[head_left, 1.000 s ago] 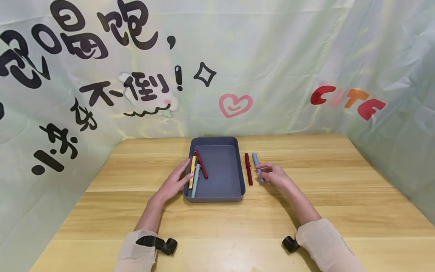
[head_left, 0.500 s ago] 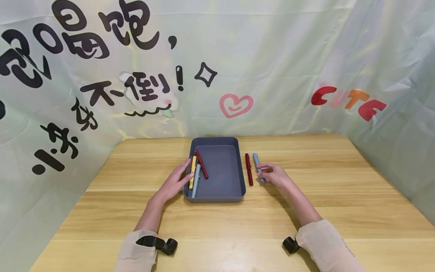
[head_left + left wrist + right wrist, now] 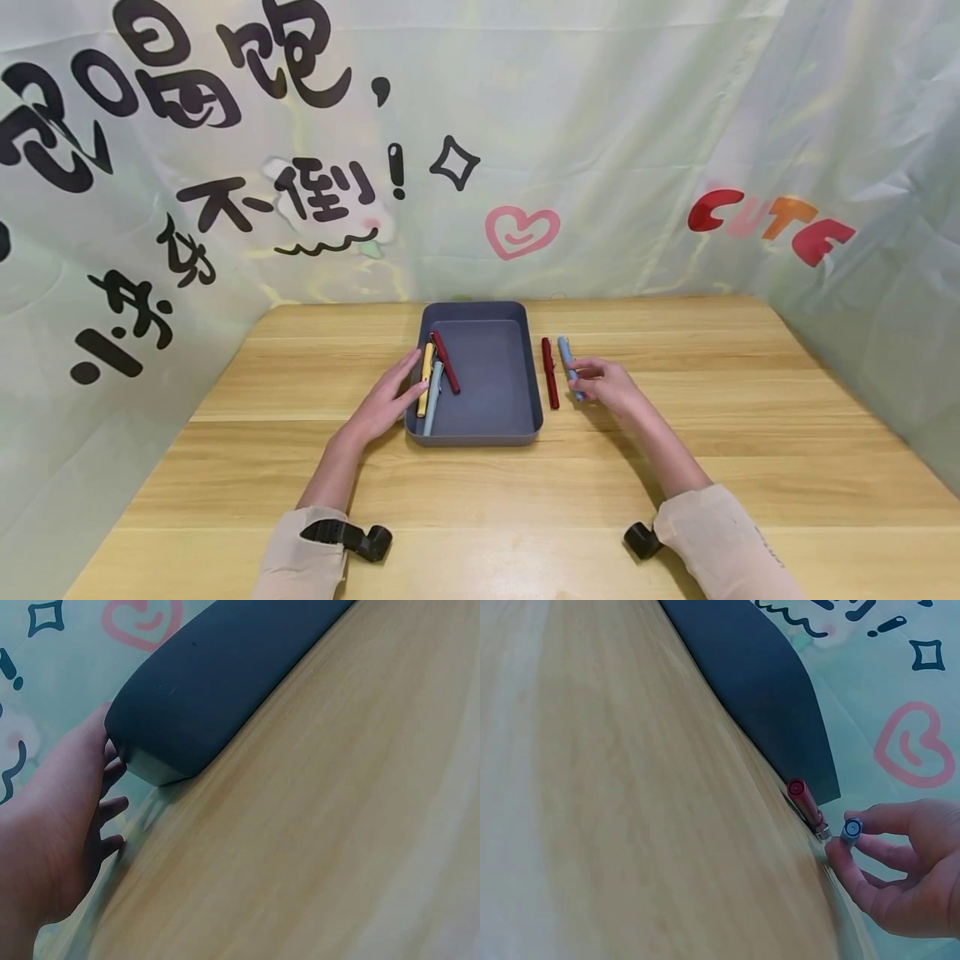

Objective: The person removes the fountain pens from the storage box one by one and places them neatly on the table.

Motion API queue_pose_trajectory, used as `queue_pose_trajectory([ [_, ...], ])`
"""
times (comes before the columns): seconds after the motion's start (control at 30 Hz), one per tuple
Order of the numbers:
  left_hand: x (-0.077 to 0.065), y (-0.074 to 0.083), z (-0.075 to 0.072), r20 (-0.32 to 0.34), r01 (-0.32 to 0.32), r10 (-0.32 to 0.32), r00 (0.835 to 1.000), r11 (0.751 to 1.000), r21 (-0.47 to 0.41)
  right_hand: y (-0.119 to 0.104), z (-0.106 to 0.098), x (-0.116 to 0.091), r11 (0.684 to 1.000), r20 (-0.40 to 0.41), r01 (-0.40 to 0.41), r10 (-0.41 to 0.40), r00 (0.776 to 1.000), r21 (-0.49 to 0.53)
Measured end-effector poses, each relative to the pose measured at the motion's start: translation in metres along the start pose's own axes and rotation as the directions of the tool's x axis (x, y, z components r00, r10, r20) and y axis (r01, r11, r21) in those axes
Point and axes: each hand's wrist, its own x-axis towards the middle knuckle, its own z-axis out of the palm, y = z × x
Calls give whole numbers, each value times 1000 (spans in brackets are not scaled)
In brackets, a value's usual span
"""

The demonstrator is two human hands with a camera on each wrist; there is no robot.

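Observation:
In the head view my left hand [image 3: 378,408] rests at the left wall of a dark blue-grey tray [image 3: 495,440], fingers stretched along it and thumb over the rim. Inside that side of the tray lie a yellow pen [image 3: 424,387], a pale blue pen [image 3: 433,404] and a dark red pen [image 3: 447,367]. To the tray's right, my right hand [image 3: 609,387] pinches a blue pen [image 3: 566,352] between thumb and fingers. Its end points toward the camera in the right wrist view, where the blue pen [image 3: 851,829] shows beside another dark red pen [image 3: 801,796].
The tray and pens are on a light wooden table [image 3: 480,500]. Behind it hangs a pale printed cloth [image 3: 615,125] with black writing and a pink heart, which also runs down both sides. Dark wrist cameras [image 3: 367,543] sit at both sleeves.
Almost nothing moves. The blue pen and my right hand keep their place beside the second dark red pen, and my left hand stays at the tray.

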Motion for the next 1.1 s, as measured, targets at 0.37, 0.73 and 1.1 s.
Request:
queue_pose_trajectory([
  [0.37, 1, -2, 2, -3, -6, 6, 1000, 1000, -2, 0, 6, -2, 989, -78, 53, -64, 995, -139],
  [0.73, 0, -2, 1, -9, -6, 6, 1000, 1000, -1, 6, 11, -1, 979, -146, 58, -88, 985, -196],
  [1.1, 1, -2, 1, -5, -7, 6, 1000, 1000, -5, 7, 13, -2, 973, -154, 56, -92, 984, -226],
])
